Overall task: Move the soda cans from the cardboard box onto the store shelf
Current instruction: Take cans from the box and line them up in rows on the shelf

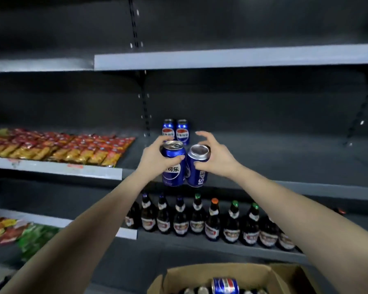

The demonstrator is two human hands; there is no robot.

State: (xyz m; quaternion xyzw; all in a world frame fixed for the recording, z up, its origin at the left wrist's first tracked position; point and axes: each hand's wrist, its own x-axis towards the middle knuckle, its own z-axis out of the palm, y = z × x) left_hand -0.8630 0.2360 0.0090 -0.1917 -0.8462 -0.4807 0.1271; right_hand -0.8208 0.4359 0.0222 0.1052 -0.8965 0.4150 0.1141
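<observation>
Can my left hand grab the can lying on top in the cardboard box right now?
Probably not yet: the left hand grips a Pepsi can up at the shelf. The sideways can in the cardboard box lies uncovered.

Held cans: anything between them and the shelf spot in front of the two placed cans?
Nothing visible. The left hand and right hand hold their cans at the shelf edge; bare surface up to the placed cans.

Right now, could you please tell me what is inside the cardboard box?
Inside the cardboard box, a blue can lies sideways over several upright can tops. That can and the picture's lower edge hide the rest.
</observation>
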